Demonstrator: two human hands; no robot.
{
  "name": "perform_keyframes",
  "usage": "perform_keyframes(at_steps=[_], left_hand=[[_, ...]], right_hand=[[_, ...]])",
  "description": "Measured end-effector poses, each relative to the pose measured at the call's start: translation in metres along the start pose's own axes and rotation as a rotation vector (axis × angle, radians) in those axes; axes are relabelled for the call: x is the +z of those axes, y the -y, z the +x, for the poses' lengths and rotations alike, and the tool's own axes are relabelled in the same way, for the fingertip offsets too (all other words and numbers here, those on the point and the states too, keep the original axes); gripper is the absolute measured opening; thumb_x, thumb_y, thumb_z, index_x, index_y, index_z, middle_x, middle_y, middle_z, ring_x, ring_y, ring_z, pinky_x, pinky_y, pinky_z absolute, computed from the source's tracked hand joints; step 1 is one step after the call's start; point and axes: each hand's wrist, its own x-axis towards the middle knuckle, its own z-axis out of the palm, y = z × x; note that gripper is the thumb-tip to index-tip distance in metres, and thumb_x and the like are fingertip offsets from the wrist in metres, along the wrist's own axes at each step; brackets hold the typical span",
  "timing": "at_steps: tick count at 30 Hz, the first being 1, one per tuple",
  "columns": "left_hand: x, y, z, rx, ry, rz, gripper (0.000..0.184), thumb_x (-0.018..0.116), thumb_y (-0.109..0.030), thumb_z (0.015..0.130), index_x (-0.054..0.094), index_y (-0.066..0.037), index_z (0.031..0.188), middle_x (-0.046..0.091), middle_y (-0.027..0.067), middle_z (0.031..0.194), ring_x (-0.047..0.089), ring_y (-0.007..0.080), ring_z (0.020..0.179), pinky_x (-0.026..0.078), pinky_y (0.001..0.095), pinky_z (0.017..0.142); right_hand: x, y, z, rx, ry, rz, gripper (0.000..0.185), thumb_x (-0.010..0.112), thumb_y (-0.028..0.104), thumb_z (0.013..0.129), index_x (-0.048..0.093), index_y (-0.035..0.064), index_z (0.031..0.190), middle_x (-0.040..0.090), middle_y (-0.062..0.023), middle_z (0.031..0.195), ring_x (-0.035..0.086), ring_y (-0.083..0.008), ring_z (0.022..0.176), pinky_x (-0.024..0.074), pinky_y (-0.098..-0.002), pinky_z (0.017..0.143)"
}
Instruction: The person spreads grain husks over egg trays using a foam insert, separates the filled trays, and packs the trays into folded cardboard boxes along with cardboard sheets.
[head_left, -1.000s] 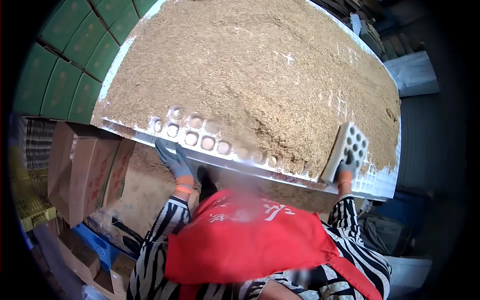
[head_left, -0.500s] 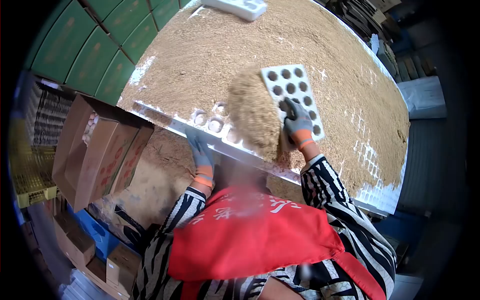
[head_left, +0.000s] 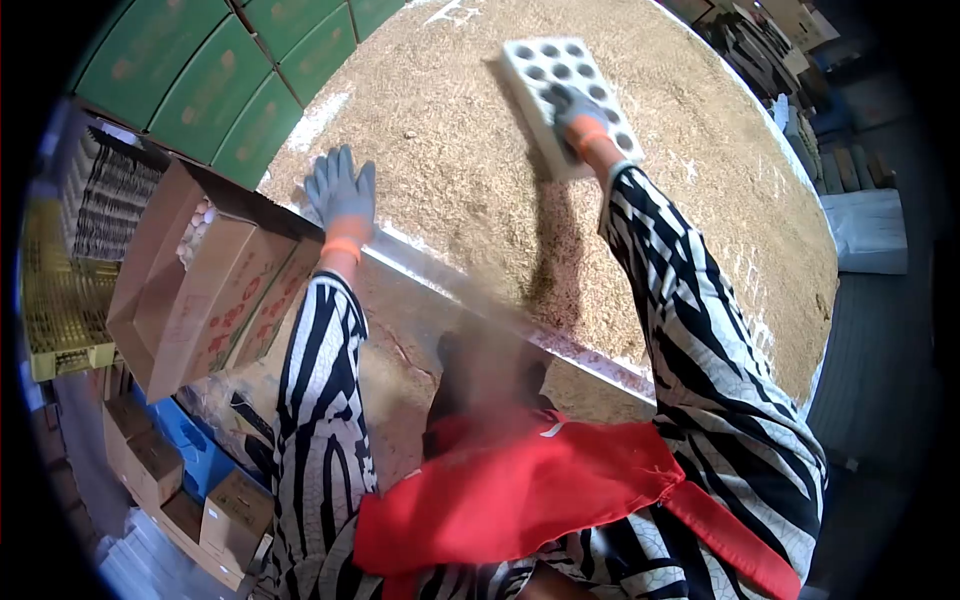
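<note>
My right hand, in a grey glove with an orange cuff, grips a white foam tray with rows of round holes. Its fingertips are in or over the holes, partly hidden. The tray is over a broad bed of tan, husk-like loose material, casting a shadow; whether it touches the bed I cannot tell. My left hand, gloved the same way, lies open with fingers spread at the near left edge of the bed, beside the white rim.
An open cardboard box with eggs stands at the left, below stacked green boxes. Dark stacked trays and a yellow crate are farther left. A white sack lies beyond the right edge.
My right hand has carried the foam tray away from me across the bed. My left hand has moved left and forward. The white cups near the rim now lie under the loose material.
</note>
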Motion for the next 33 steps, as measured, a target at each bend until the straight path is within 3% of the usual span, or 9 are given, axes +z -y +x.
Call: perform_keyframes(at_steps=[2, 3, 5, 10, 17, 20, 23, 29, 33], left_hand=[[0.011, -0.004, 0.006, 0.016, 0.063, 0.043, 0.056, 0.044, -0.037, 0.096, 0.042, -0.007, 0.143, 0.037, 0.0127, 0.150, 0.026, 0.0358, 0.141, 0.013, 0.0503, 0.115], [0.011, -0.011, 0.005, 0.033, 0.020, 0.017, 0.052, 0.045, -0.037, 0.096, 0.046, -0.007, 0.139, 0.041, 0.0143, 0.147, 0.029, 0.0360, 0.139, 0.015, 0.0503, 0.115], [0.005, -0.031, -0.007, 0.059, 0.015, -0.089, 0.051, 0.046, -0.036, 0.096, 0.047, -0.006, 0.137, 0.044, 0.0160, 0.143, 0.031, 0.0372, 0.137, 0.017, 0.0509, 0.114], [0.002, -0.109, -0.094, 0.041, -0.104, -0.124, 0.059, 0.052, -0.038, 0.092, 0.046, 0.005, 0.132, 0.044, 0.0245, 0.138, 0.033, 0.0407, 0.133, 0.017, 0.0527, 0.114], [-0.020, -0.320, -0.262, 0.005, 0.141, -0.002, 0.064, 0.055, -0.032, 0.090, 0.038, 0.012, 0.133, 0.036, 0.0280, 0.142, 0.023, 0.0449, 0.138, 0.012, 0.0536, 0.117], [-0.016, -0.415, -0.330, 0.071, 0.286, 0.120, 0.081, 0.050, -0.047, 0.088, 0.032, 0.011, 0.141, 0.031, 0.0287, 0.148, 0.022, 0.0441, 0.140, 0.006, 0.0521, 0.118], [-0.024, -0.510, -0.392, 0.124, 0.470, 0.029, 0.083, 0.045, -0.052, 0.090, 0.031, 0.011, 0.142, 0.026, 0.0298, 0.151, 0.018, 0.0452, 0.142, 0.004, 0.0524, 0.118], [-0.045, -0.642, -0.492, 0.552, 0.725, -0.196, 0.083, 0.052, -0.050, 0.088, 0.030, 0.009, 0.143, 0.026, 0.0299, 0.150, 0.018, 0.0449, 0.142, 0.005, 0.0543, 0.117], [-0.053, -0.676, -0.526, 0.956, 0.734, -0.790, 0.068, 0.055, -0.039, 0.090, 0.035, -0.002, 0.145, 0.032, 0.0241, 0.149, 0.025, 0.0397, 0.140, 0.011, 0.0548, 0.116]], right_hand=[[0.037, 0.028, 0.018, -0.407, -0.077, 0.084, 0.031, 0.051, 0.023, 0.092, 0.063, 0.0186, 0.121, 0.064, -0.0161, 0.118, 0.062, -0.0324, 0.108, 0.0488, -0.0426, 0.089], [0.026, 0.065, 0.009, -0.402, 0.152, -0.068, 0.027, 0.051, 0.024, 0.093, 0.065, 0.0203, 0.117, 0.065, -0.0169, 0.115, 0.063, -0.0313, 0.105, 0.0492, -0.0433, 0.087], [0.033, 0.099, -0.012, -0.647, 0.200, -0.044, 0.030, 0.053, 0.028, 0.092, 0.064, 0.0240, 0.119, 0.066, -0.0116, 0.115, 0.063, -0.0316, 0.103, 0.0483, -0.0426, 0.090], [0.045, 0.033, -0.025, -1.056, 0.218, -0.144, 0.043, 0.054, 0.024, 0.086, 0.060, 0.0323, 0.128, 0.058, 0.0010, 0.134, 0.056, -0.0248, 0.116, 0.0403, -0.0390, 0.104], [-0.062, -0.170, -0.145, -1.005, 0.282, -0.077, 0.036, 0.059, 0.016, 0.085, 0.067, 0.0269, 0.118, 0.064, -0.0006, 0.118, 0.056, -0.0280, 0.103, 0.0437, -0.0401, 0.097], [-0.119, -0.278, -0.210, -0.937, 0.233, -0.064, 0.031, 0.062, 0.023, 0.086, 0.067, 0.0281, 0.117, 0.065, 0.0012, 0.115, 0.056, -0.0258, 0.099, 0.0446, -0.0385, 0.095], [-0.158, -0.389, -0.280, -0.861, 0.162, -0.075, 0.034, 0.062, 0.016, 0.084, 0.067, 0.0233, 0.117, 0.064, -0.0011, 0.117, 0.055, -0.0272, 0.095, 0.0462, -0.0402, 0.088], [-0.217, -0.593, -0.434, -0.457, 0.053, -0.113, 0.052, 0.067, 0.003, 0.071, 0.065, 0.0220, 0.119, 0.062, -0.0037, 0.120, 0.054, -0.0297, 0.109, 0.0433, -0.0407, 0.102], [-0.274, -0.668, -0.528, -0.220, -0.068, -0.223, 0.048, 0.061, 0.001, 0.074, 0.066, 0.0221, 0.117, 0.062, -0.0066, 0.118, 0.056, -0.0302, 0.108, 0.0477, -0.0428, 0.091]])
